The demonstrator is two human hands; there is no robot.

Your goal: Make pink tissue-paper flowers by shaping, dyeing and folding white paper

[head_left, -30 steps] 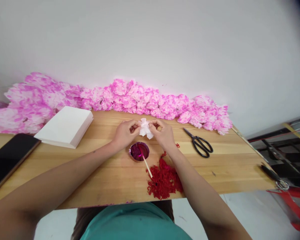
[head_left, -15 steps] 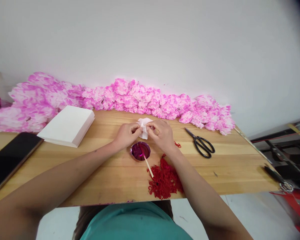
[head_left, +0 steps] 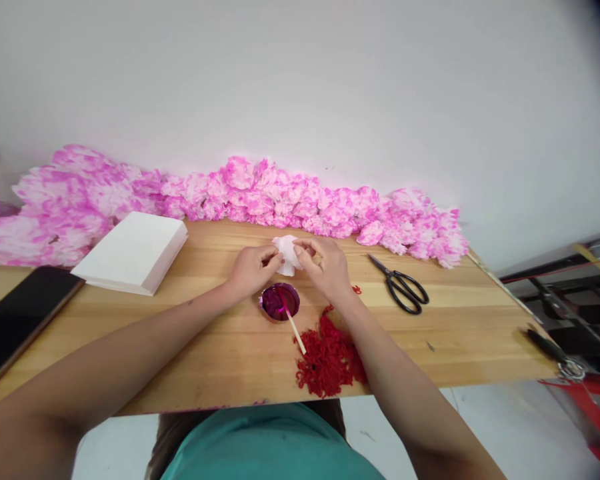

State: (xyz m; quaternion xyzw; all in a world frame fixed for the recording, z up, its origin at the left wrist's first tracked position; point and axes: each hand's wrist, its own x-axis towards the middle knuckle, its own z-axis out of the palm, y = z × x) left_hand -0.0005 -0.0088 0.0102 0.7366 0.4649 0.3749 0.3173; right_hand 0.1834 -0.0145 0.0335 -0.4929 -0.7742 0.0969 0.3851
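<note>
Whitish paper (head_left: 287, 251), pink-mottled flowers (head_left: 275, 197), red yarn (head_left: 325, 363)

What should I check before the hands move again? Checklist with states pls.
1. Left hand on the white paper piece: ok, finger and thumb pinch its left edge.
2. Right hand gripping it: cannot tell; fingertips are at its right edge, but the grip is unclear.
3. Dish of purple liquid upright: ok, on the table just below the hands.
4. Stick clear of the red yarn: cannot tell; its outer end overlaps the yarn in view.
5. Scissors clear of both hands: ok, lying apart to the right.
</note>
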